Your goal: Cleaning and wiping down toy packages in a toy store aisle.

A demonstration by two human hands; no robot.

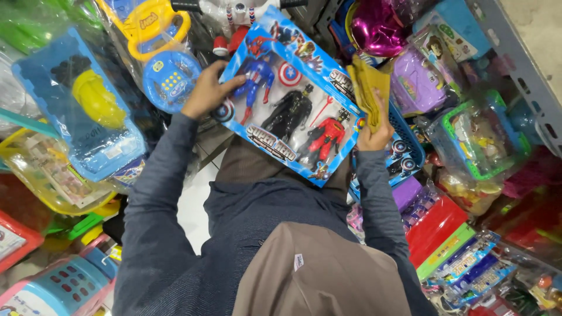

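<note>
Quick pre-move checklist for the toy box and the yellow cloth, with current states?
1. Left hand on the toy box: ok, it lies on the box's left end.
2. Right hand on the yellow cloth: ok, gripped at the box's right edge.
3. Box level: not ok, it tilts down to the right.
4. Three figures seated in the box: ok.
5. Right hand also holding the box: cannot tell, hidden behind the edge.
6. Space around: not ok, packaged toys crowd both sides.
</note>
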